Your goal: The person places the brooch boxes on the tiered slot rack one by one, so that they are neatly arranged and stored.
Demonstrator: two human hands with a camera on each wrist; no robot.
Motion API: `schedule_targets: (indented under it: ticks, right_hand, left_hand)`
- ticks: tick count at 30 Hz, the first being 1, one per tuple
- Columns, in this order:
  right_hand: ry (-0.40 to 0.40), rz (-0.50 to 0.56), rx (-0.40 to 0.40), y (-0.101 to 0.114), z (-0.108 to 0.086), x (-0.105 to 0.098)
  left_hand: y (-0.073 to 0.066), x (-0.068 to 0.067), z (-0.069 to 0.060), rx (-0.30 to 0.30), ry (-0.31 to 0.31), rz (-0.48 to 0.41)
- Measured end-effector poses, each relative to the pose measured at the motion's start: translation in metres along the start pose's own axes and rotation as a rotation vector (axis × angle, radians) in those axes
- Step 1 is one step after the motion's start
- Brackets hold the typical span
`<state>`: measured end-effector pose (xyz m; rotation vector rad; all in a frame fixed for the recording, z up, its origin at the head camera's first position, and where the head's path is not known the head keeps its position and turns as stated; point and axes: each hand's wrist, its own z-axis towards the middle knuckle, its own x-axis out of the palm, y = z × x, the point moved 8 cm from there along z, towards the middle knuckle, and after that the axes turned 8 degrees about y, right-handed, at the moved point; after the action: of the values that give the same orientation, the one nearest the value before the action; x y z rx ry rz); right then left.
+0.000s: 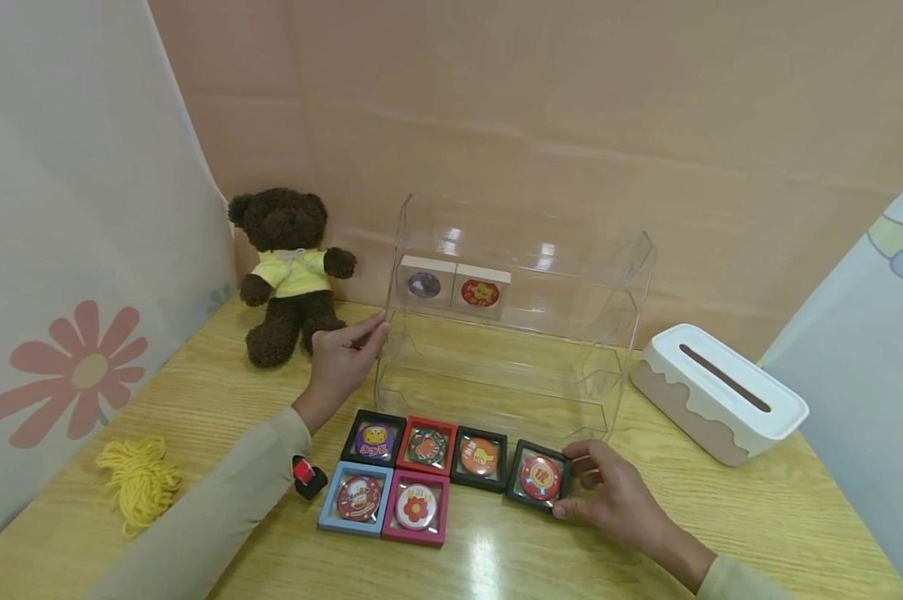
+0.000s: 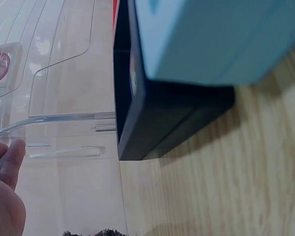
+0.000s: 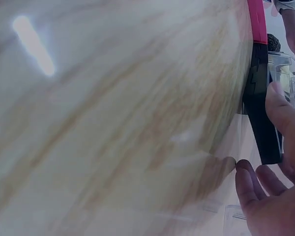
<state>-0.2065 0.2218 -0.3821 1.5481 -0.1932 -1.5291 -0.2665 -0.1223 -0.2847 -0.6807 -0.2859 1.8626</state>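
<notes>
1. Black-rimmed and square, the held frame (image 1: 528, 502) lies in the lower part of the head view, right of centre, with a red badge (image 1: 541, 477) behind its window. It has no long axis and is turned slightly askew to its row.
2. The relation that counts: it lies directly left of the right hand (image 1: 609, 487), which is much the nearer hand. The thumb is at its lower right corner and a finger at its upper right corner, clamped on that edge; the other fingers are bent and apart from it.
3. Just left is the orange-badged frame (image 1: 480, 485); whether their lower corners touch, I cannot tell. Further left come the red frame (image 1: 431, 422), blue frame (image 1: 350, 528) and pink frame (image 1: 414, 540).
4. Above them in the picture stands the clear rack (image 1: 519, 408). The left hand (image 1: 342, 362) has its fingertips close together at the rack's left edge; whether they pinch it or merely touch it, I cannot tell.
5. Hard to make out: the right wrist view shows the held frame nearly edge-on at the right, its badge out of sight, and does not settle whether its underside is off the table (image 1: 556, 575). In the left wrist view, the blue frame fills the upper right, cut off by the border, and the left hand is cropped at lower left.
</notes>
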Motion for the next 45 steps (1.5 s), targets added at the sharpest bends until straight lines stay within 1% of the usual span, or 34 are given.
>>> schedule_targets:
  ticks: [2,4,8,13,17,20,24,28,32,37,40,43,45]
  right_hand:
    - [0.001,0.016,0.012,-0.001,0.0,0.0]
    - [-0.008,0.029,0.0,0.0,-0.001,0.0]
    - [-0.053,0.056,-0.067,0.004,0.0,-0.005]
    - [-0.112,0.092,-0.12,0.007,0.0,-0.013]
    - [-0.131,0.136,-0.167,0.009,0.0,-0.014]
    - [-0.136,0.16,-0.213,0.011,0.002,-0.013]
    - [-0.149,0.169,-0.258,0.016,0.003,-0.014]
    - [-0.165,0.197,-0.251,0.017,0.004,-0.018]
    - [-0.167,0.242,-0.21,0.012,0.004,-0.021]
    - [-0.172,0.25,-0.174,0.008,0.004,-0.024]
    - [-0.176,0.275,-0.155,0.005,0.003,-0.025]
    - [-0.17,0.311,-0.139,0.004,0.003,-0.026]
    - [-0.17,0.335,-0.137,0.004,0.002,-0.026]
  left_hand:
    - [0.0,0.0,0.0,-0.003,-0.002,-0.004]
    - [0.0,0.0,-0.001,-0.007,-0.004,-0.001]
    - [0.0,0.0,0.0,-0.011,-0.002,0.003]
    - [0.0,0.0,0.0,-0.008,-0.005,0.005]
    - [0.001,-0.002,-0.001,-0.018,-0.002,0.013]
    - [0.002,-0.004,-0.003,-0.024,-0.011,0.023]
    - [0.002,-0.006,-0.003,-0.018,-0.021,0.027]
    - [0.001,-0.004,-0.002,-0.013,-0.012,0.01]
    - [0.0,-0.004,-0.001,-0.011,-0.011,0.012]
    - [-0.001,-0.004,0.0,-0.011,-0.022,0.032]
    - [-0.001,-0.002,0.0,-0.013,-0.019,0.025]
    - [0.002,0.0,-0.001,-0.018,-0.017,0.003]
    - [0.01,0.002,-0.003,-0.025,-0.018,-0.009]
